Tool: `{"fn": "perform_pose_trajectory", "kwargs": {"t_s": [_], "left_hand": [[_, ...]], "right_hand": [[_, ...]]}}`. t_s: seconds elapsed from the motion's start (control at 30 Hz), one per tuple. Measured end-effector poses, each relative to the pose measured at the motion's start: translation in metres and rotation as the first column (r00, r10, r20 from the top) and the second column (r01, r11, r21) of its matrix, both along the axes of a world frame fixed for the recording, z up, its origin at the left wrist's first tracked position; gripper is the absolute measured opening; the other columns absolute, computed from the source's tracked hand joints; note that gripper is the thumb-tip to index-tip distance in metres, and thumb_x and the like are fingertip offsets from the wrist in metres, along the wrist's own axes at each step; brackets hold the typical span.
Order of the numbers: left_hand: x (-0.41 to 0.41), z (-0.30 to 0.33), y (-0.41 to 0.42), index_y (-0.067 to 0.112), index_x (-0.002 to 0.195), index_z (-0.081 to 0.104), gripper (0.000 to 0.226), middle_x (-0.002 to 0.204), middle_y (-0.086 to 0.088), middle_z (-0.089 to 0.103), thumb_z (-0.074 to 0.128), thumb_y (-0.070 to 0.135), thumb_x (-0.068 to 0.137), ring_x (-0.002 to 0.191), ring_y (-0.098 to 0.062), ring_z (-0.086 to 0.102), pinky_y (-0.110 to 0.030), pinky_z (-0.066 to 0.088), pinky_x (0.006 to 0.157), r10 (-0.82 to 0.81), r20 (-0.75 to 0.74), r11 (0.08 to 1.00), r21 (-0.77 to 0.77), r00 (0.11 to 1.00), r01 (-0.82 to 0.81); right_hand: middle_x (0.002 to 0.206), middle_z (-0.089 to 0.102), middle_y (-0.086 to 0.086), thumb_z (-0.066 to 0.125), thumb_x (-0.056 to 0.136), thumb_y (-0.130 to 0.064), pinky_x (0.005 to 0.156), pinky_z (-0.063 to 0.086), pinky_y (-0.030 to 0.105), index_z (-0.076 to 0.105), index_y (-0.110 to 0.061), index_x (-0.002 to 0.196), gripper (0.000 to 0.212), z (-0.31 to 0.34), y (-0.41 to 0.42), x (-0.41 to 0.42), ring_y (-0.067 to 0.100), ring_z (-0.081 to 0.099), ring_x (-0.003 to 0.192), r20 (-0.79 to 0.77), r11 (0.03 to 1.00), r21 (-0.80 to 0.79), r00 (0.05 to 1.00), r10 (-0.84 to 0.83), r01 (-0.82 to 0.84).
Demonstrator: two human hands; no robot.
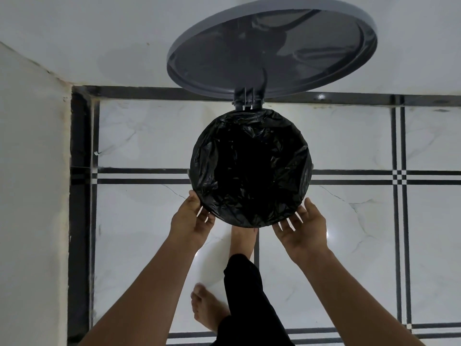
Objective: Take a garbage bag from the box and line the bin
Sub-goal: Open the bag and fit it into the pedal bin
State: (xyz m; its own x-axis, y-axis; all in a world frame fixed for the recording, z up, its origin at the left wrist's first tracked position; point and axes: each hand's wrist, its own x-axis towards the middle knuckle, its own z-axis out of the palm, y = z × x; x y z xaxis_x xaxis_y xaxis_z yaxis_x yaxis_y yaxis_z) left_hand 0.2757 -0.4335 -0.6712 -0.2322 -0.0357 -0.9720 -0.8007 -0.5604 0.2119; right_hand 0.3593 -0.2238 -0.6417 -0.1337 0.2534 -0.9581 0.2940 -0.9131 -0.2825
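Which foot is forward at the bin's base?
The foot just below the bag-covered bin, between both hands; the other foot stands farther back.

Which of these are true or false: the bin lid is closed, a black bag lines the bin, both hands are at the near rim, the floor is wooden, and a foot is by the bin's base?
1. The bin lid is closed. False: it stands open, hinged up at the back.
2. A black bag lines the bin. True.
3. The left hand and right hand are at the near rim. True.
4. The floor is wooden. False: pale tiles with dark lines.
5. A bare foot is by the bin's base. True.
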Motion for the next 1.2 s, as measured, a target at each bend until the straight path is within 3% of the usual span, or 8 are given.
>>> {"fn": "perform_pose_trajectory", "kwargs": {"t_s": [0.23,0.33,0.47,0.57,0.63,0.77,0.87,1.2], "left_hand": [[-0.016,-0.004,0.004,0.01,0.108,0.077,0.026,0.091,-0.003,0.073,0.064,-0.001,0.089,0.077,-0.016,0.063,-0.026,0.052,0.071,-0.174,0.006,0.958,-0.229,0.985,0.171],[-0.018,0.0,0.003,0.004,0.112,0.074,0.023,0.1,-0.006,0.077,0.067,0.002,0.091,0.08,-0.016,0.072,-0.025,0.06,0.073,-0.144,-0.031,0.963,-0.233,0.989,0.133],[-0.026,0.017,-0.002,0.013,0.114,0.069,0.018,0.103,-0.005,0.077,0.063,0.018,0.098,0.09,-0.021,0.073,-0.033,0.059,0.08,-0.044,-0.1,0.98,-0.199,0.994,0.023],[-0.036,0.031,0.007,0.019,0.097,0.072,0.011,0.093,0.004,0.074,0.067,0.026,0.09,0.088,-0.016,0.07,-0.032,0.057,0.083,-0.22,-0.205,0.933,-0.331,0.954,0.144],[-0.044,0.034,0.015,0.024,0.096,0.072,0.012,0.097,0.008,0.073,0.069,0.031,0.087,0.092,-0.014,0.067,-0.033,0.055,0.089,-0.411,-0.275,0.814,-0.541,0.869,0.214],[-0.075,0.021,0.027,0.033,0.116,0.07,0.022,0.118,0.007,0.062,0.063,0.034,0.096,0.104,-0.012,0.062,-0.023,0.047,0.094,-0.834,-0.206,0.42,-0.838,0.511,0.347],[-0.093,0.008,0.03,0.029,0.119,0.073,0.023,0.114,0.003,0.051,0.06,0.027,0.099,0.089,-0.004,0.059,0.001,0.036,0.079,-0.905,-0.159,0.307,-0.887,0.395,0.345],[-0.1,-0.006,0.018,0.033,0.115,0.075,0.024,0.109,0.009,0.051,0.06,0.021,0.1,0.098,-0.003,0.063,-0.009,0.047,0.089,-0.907,-0.277,0.377,-0.869,0.317,0.32]], "right_hand": [[0.121,0.071,0.005,0.059,0.097,-0.039,0.089,0.056,0.045,0.07,-0.017,0.116,0.03,0.003,0.004,-0.002,0.025,0.066,0.115,0.039,0.994,0.019,0.994,0.107,-0.108],[0.115,0.069,-0.001,0.062,0.096,-0.031,0.092,0.056,0.04,0.067,-0.02,0.116,0.023,0.012,0.002,-0.003,0.024,0.067,0.11,0.226,0.899,0.293,0.937,0.266,-0.326],[0.105,0.068,-0.008,0.063,0.094,-0.015,0.083,0.057,0.026,0.07,-0.024,0.105,0.016,0.04,-0.018,-0.018,0.01,0.068,0.095,0.303,0.296,0.786,0.756,0.58,-0.542],[0.116,0.069,-0.003,0.063,0.091,-0.018,0.092,0.053,0.024,0.074,-0.02,0.115,0.027,0.022,-0.033,-0.047,0.016,0.065,0.107,0.48,-0.216,0.766,0.315,0.819,-0.605],[0.125,0.066,0.007,0.06,0.092,-0.023,0.099,0.05,0.029,0.069,-0.018,0.128,0.038,-0.006,-0.041,-0.073,0.027,0.063,0.115,0.59,-0.436,0.602,0.005,0.808,-0.669],[0.135,0.061,0.017,0.047,0.099,-0.029,0.107,0.046,0.038,0.059,-0.011,0.136,0.043,-0.067,-0.048,-0.119,0.035,0.056,0.127,0.466,-0.555,0.16,-0.433,0.772,-0.817],[0.155,0.046,0.015,0.037,0.106,-0.035,0.116,0.035,0.036,0.046,-0.013,0.151,0.051,-0.103,-0.044,-0.131,0.032,0.044,0.142,0.412,-0.714,0.043,-0.639,0.65,-0.698],[0.16,0.039,0.016,0.037,0.109,-0.03,0.118,0.03,0.034,0.042,-0.007,0.153,0.049,-0.139,-0.024,-0.136,0.031,0.039,0.146,0.384,-0.745,-0.048,-0.701,0.601,-0.665]]}}
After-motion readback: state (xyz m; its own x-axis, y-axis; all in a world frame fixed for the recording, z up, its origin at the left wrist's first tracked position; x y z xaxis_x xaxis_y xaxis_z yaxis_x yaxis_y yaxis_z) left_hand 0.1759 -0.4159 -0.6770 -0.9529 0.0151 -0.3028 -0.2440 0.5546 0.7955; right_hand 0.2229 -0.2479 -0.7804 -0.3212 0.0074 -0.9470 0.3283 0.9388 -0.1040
